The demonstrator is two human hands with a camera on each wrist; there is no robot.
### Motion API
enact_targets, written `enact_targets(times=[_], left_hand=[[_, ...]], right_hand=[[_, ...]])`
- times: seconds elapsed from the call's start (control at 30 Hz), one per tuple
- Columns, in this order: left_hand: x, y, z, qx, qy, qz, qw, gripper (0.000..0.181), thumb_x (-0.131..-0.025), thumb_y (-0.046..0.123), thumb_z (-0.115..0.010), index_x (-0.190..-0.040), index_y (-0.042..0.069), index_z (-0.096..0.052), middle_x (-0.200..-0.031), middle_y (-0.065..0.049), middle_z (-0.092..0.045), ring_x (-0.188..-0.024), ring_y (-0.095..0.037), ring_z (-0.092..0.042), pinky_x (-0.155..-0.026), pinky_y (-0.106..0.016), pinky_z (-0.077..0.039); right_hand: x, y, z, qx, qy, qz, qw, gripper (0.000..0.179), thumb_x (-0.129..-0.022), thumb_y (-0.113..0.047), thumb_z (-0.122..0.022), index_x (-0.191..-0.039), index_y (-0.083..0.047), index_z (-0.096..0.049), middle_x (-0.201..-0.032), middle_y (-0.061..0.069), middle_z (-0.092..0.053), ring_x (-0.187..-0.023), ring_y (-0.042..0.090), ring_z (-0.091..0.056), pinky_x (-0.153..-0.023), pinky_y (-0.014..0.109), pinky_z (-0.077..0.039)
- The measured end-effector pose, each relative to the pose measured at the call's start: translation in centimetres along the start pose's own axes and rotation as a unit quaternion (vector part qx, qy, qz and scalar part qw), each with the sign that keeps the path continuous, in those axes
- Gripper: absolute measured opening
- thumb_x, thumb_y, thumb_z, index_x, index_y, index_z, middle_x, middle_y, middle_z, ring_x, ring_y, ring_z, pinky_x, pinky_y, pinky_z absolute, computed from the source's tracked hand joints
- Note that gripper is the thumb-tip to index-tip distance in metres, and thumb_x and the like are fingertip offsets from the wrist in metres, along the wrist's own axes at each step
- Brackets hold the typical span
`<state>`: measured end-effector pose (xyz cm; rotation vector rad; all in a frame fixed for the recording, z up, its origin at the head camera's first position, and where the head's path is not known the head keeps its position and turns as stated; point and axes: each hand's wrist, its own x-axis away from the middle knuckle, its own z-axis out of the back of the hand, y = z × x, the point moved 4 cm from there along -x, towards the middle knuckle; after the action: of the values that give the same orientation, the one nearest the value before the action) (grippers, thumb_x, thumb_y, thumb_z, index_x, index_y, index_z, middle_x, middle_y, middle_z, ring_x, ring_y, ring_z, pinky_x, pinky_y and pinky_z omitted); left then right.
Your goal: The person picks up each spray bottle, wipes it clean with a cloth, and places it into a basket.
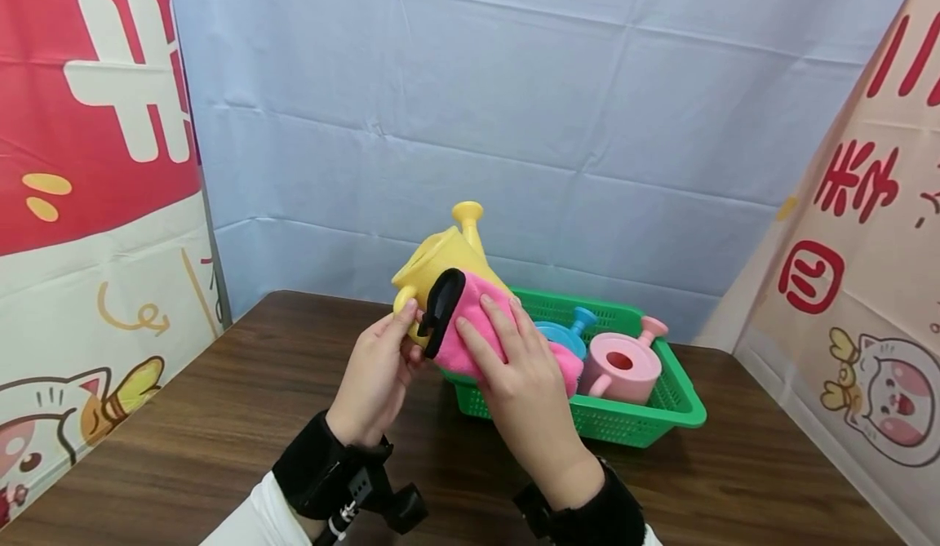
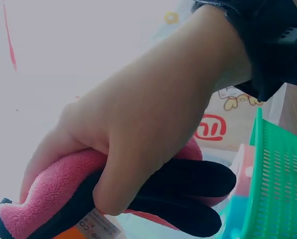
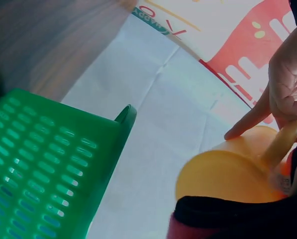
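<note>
A yellow toy watering can [image 1: 448, 256] is tilted, its spout pointing up, above the left end of a green basket. My left hand [image 1: 374, 366] pinches the can's handle, which also shows in the right wrist view, where the fingers [image 3: 250, 119] lie along the yellow can [image 3: 213, 177]. Against the can's near side my right hand [image 1: 525, 383] holds a pink plush piece with black trim [image 1: 473, 293]. The left wrist view shows the thumb bent over this pink plush piece [image 2: 53, 189], which has two rounded black lobes and a white tag. Part of the can is hidden behind it.
The green basket [image 1: 639, 432] stands on the brown wooden table [image 1: 220, 432], right of centre. Inside are a blue watering can [image 1: 561, 338] and a pink watering can [image 1: 624, 370]. A light blue cloth [image 1: 514, 138] hangs behind, with printed banners on both sides.
</note>
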<state>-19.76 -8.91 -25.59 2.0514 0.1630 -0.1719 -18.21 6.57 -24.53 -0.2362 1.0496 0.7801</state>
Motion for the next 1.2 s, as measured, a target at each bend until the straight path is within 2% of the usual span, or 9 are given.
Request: enact_targets(times=[0.13,0.23,0.3,0.47,0.53,0.63,0.73,0.93,1.2], left_hand=[[0.0,0.4,0.0,-0.016,0.007,-0.008,0.9998,0.032,-0.099,0.035,-0.043,-0.094,0.004,-0.050,-0.081,-0.005,-0.042,-0.060,-0.011,-0.039,-0.060,-0.021,-0.040],[0.0,0.8,0.1,-0.108,0.001,-0.044,0.9931,0.037,-0.099,0.039,-0.039,-0.094,0.004,-0.051,-0.077,-0.007,-0.040,-0.061,-0.015,-0.039,-0.060,-0.025,-0.040],[0.1,1.3,0.1,-0.191,-0.009,-0.087,0.9777,0.041,-0.100,0.041,-0.037,-0.093,0.004,-0.052,-0.074,-0.009,-0.038,-0.061,-0.018,-0.037,-0.059,-0.026,-0.037],[0.5,2.5,0.1,-0.342,-0.031,-0.172,0.9233,0.040,-0.101,0.038,-0.034,-0.088,0.006,-0.053,-0.069,-0.010,-0.036,-0.058,-0.022,-0.033,-0.055,-0.028,-0.032],[0.7,2.6,0.0,-0.371,-0.037,-0.181,0.9099,0.038,-0.102,0.036,-0.034,-0.086,0.007,-0.053,-0.067,-0.008,-0.036,-0.055,-0.021,-0.033,-0.054,-0.028,-0.033],[0.8,2.7,-0.3,-0.393,-0.046,-0.185,0.8996,0.037,-0.101,0.036,-0.035,-0.084,0.009,-0.053,-0.065,-0.007,-0.039,-0.053,-0.020,-0.036,-0.052,-0.028,-0.035],[1.2,3.0,-0.7,-0.378,-0.064,-0.185,0.9048,0.037,-0.102,0.034,-0.035,-0.084,0.007,-0.052,-0.073,-0.009,-0.047,-0.056,-0.019,-0.048,-0.054,-0.029,-0.043],[2.8,4.3,-1.0,-0.338,-0.087,-0.159,0.9237,0.036,-0.101,0.034,-0.037,-0.088,0.004,-0.051,-0.094,-0.013,-0.052,-0.060,-0.022,-0.059,-0.059,-0.034,-0.051],[3.9,4.7,-1.2,-0.322,-0.096,-0.099,0.9366,0.036,-0.099,0.036,-0.044,-0.088,0.002,-0.052,-0.086,-0.015,-0.049,-0.061,-0.026,-0.061,-0.060,-0.037,-0.053]], right_hand=[[0.0,0.0,0.1,-0.008,0.006,0.003,0.9999,0.066,-0.065,-0.015,-0.085,-0.125,-0.015,-0.057,-0.135,0.014,-0.047,-0.125,0.039,-0.041,-0.092,0.056,-0.040],[0.0,0.1,0.3,-0.019,0.006,0.003,0.9998,0.065,-0.066,-0.016,-0.085,-0.124,-0.016,-0.058,-0.134,0.013,-0.048,-0.125,0.037,-0.040,-0.092,0.059,-0.039],[0.1,0.1,0.4,-0.028,0.007,0.008,0.9995,0.066,-0.065,-0.015,-0.086,-0.124,-0.016,-0.058,-0.134,0.012,-0.048,-0.125,0.037,-0.040,-0.091,0.059,-0.039],[0.2,0.7,1.0,-0.067,0.009,0.033,0.9971,0.061,-0.070,-0.014,-0.082,-0.126,-0.016,-0.057,-0.135,0.012,-0.048,-0.125,0.039,-0.040,-0.094,0.057,-0.039],[0.2,1.1,1.3,-0.085,0.021,0.045,0.9951,0.047,-0.082,-0.020,-0.072,-0.126,-0.015,-0.056,-0.135,0.013,-0.048,-0.125,0.040,-0.040,-0.094,0.056,-0.038],[0.1,1.5,2.0,-0.106,0.059,0.061,0.9907,0.034,-0.094,-0.030,-0.054,-0.123,-0.013,-0.058,-0.133,0.015,-0.050,-0.124,0.041,-0.042,-0.094,0.054,-0.040],[-0.1,2.1,3.0,-0.161,0.095,0.061,0.9806,0.037,-0.097,-0.032,-0.049,-0.121,-0.006,-0.057,-0.132,0.019,-0.049,-0.122,0.040,-0.044,-0.095,0.044,-0.042],[-0.2,3.1,4.7,-0.315,0.114,0.013,0.9422,0.043,-0.092,-0.023,-0.053,-0.124,0.007,-0.051,-0.136,0.022,-0.044,-0.125,0.033,-0.043,-0.098,0.029,-0.039],[-0.2,3.0,5.1,-0.332,0.127,-0.004,0.9346,0.044,-0.089,-0.021,-0.058,-0.122,0.007,-0.053,-0.134,0.021,-0.047,-0.123,0.031,-0.046,-0.099,0.031,-0.039]])
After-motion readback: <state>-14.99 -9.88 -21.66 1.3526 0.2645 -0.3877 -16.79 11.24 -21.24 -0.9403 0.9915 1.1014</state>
